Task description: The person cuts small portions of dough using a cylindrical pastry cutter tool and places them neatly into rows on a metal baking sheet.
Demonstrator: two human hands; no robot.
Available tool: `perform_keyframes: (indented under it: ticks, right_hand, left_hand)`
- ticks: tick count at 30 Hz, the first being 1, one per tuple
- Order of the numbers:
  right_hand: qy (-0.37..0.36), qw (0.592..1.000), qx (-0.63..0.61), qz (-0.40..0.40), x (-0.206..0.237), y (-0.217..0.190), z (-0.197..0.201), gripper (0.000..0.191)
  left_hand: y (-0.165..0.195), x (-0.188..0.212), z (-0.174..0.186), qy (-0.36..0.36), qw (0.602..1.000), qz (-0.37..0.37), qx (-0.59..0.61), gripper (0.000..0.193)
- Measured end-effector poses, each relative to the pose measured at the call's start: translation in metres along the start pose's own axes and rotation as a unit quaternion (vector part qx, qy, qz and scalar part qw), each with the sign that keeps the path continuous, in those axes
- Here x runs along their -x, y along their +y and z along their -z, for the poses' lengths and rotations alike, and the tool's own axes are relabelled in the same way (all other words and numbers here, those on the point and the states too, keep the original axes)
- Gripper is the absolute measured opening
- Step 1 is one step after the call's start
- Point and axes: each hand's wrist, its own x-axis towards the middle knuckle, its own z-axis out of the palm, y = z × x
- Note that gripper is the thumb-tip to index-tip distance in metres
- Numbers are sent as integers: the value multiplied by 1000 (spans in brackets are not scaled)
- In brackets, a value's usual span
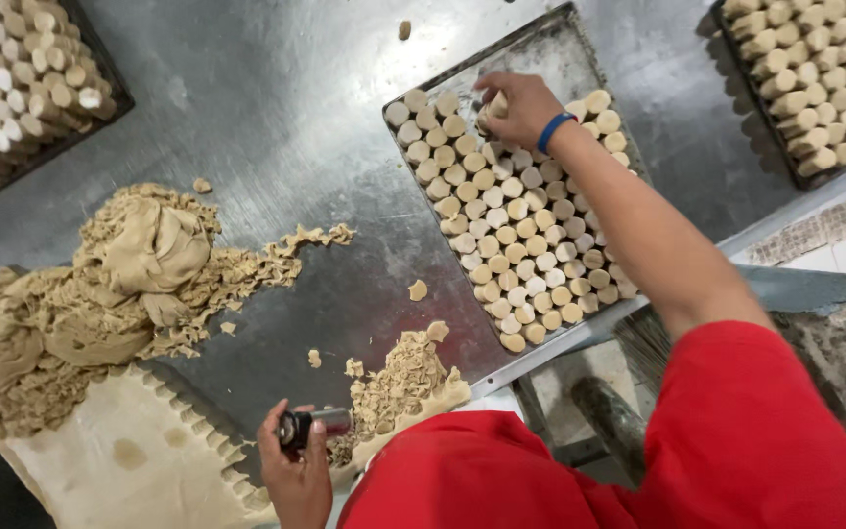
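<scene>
My right hand (516,106), with a blue wristband, reaches over a metal tray (550,49) filled with rows of small round dough pieces (531,245). Its fingers are closed on dough pieces at the tray's upper middle. My left hand (296,470) is near the table's front edge and grips a small metal cylinder cutter (315,424). Just left of it lies a rolled-out dough sheet (119,460) with a scalloped cut edge. Dough scraps (399,382) lie beside the cutter.
A large heap of crumpled dough scraps (119,284) sits on the steel table (286,118). Two more trays of dough rounds stand at the top left (12,78) and top right (815,69). Loose crumbs (417,290) dot the table.
</scene>
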Motion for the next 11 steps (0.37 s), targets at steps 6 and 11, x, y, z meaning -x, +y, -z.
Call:
perform_keyframes:
  ticks: [6,11]
  right_hand:
    - [-97,986,125,-46,5,-12,-8,56]
    - [-62,979,186,-52,-17,19,4,47]
  left_hand:
    - [8,-10,-11,-17,1000,-2,-9,54]
    - [12,-11,-14,-23,996,-21,-78,53]
